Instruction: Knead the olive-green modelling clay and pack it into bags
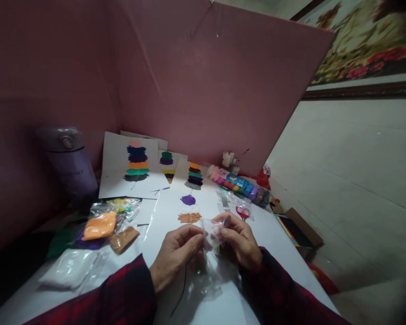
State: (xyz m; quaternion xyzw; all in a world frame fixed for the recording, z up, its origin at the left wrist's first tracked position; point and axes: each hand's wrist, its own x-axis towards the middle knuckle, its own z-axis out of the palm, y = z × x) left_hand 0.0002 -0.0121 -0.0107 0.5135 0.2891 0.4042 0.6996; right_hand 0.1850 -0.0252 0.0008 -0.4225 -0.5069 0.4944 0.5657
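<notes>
My left hand (177,253) and my right hand (238,239) meet over a white sheet (176,212). Both pinch a small clear plastic bag (214,232) with something pinkish inside. More crumpled clear plastic (206,280) lies under my wrists. On the sheet just beyond my fingers sit an orange-brown clay patch (189,218) and a purple clay patch (188,200). A thin dark strand (181,295) runs down from my left hand.
Bags of clay lie at the left: orange (99,225), brown (123,239), white (69,268). Sheets with stacked colour bands (137,164) lean at the back. A purple flask (71,164), a row of clay packs (240,185), red scissors (242,212) and a cardboard box (297,228) surround them.
</notes>
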